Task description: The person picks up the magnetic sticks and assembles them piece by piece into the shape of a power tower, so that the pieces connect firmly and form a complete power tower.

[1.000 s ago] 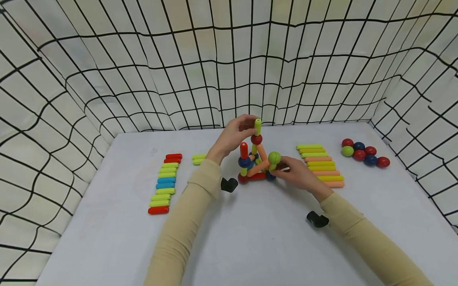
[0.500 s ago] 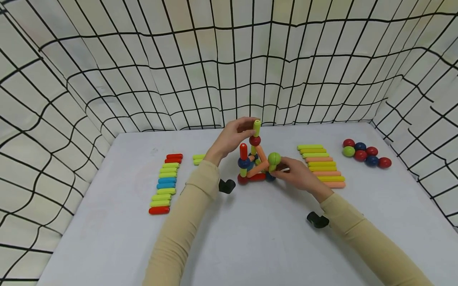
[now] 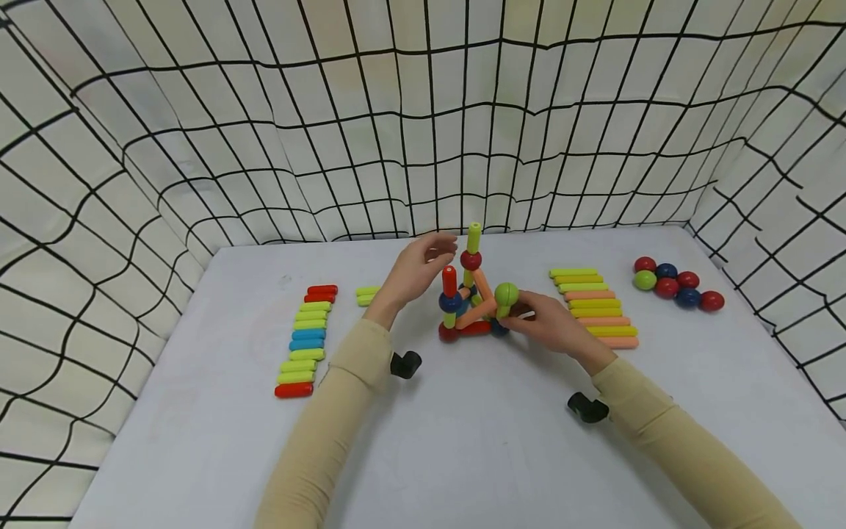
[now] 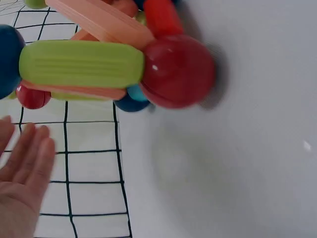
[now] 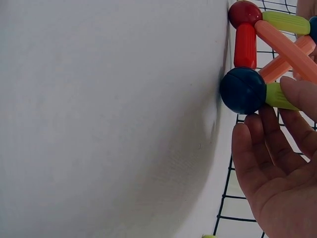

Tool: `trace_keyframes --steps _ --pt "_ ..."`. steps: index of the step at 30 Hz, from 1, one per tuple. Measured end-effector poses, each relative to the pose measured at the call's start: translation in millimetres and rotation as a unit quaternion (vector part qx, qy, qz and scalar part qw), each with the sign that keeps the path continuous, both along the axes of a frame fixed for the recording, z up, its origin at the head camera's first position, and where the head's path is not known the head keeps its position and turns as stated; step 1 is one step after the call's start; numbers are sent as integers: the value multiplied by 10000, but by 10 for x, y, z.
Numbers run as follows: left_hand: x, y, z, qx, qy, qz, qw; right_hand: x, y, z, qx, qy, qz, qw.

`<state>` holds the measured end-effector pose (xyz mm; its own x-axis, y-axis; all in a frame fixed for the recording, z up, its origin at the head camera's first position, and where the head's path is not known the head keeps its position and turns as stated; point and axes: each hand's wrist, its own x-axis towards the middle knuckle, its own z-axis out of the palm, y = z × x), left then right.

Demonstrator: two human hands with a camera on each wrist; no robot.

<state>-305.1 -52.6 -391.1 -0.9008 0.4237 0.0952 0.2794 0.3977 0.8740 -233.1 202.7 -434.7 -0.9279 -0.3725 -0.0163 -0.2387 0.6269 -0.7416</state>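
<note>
A frame of coloured rods and balls stands in the middle of the table. My right hand (image 3: 545, 321) pinches its upright green rod (image 5: 274, 95), between a green ball (image 3: 507, 294) on top and a dark blue ball (image 5: 242, 90) at the base. My left hand (image 3: 415, 270) is apart from the frame, to its left, with fingers relaxed and nothing in them. Near that hand rise a red rod (image 3: 449, 281) on a blue ball (image 3: 451, 302), and a taller green rod (image 3: 474, 237) on a red ball (image 3: 471, 260). Orange rods (image 4: 101, 22) slant across the frame.
A column of red, green and blue rods (image 3: 307, 333) lies on the left, with a pair of green rods (image 3: 367, 292) behind my left arm. Yellow and orange rods (image 3: 593, 303) are lined up on the right, beside several loose balls (image 3: 666, 287). Black netting (image 3: 423, 117) surrounds the table.
My left hand has let go of the tall green rod at the back and moved left and down, away from it. My right hand keeps its pinch in the same place.
</note>
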Motion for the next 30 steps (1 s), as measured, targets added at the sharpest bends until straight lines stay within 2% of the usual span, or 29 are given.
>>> trace_keyframes --steps 2,3,7,9,11,13,15,20,25,30 --pt "87 -80 -4 -620 -229 15 9978 3 0 4 4 -4 7 10000" --pt "129 -123 -10 -918 -374 -88 9950 4 2 5 5 -8 9 10000" --pt "300 -252 -56 -1845 -1058 -692 9747 -7 23 -2 32 -45 45 10000" --pt "384 -270 -99 -2047 -1360 -1018 9640 -14 28 -3 52 -65 65 9999" --pt "461 -257 -135 -2060 -1572 -1299 9571 -23 31 -3 77 -86 84 9999" --pt "523 -228 -172 -1932 -1632 -1511 9556 -31 29 2 107 -123 97 9998" --pt "568 -199 -194 -1835 -1555 -1587 9576 -35 20 3 126 -180 113 9997" --pt "592 -162 -201 -1856 -1223 -1213 9674 -19 14 8 86 -365 156 9992" --pt "518 -150 -239 -1977 -807 -622 9750 49 -26 -4 -20 -500 365 9981" --pt "404 -128 -306 -1700 -848 -186 9816 151 -149 5 -176 -379 1131 9927"
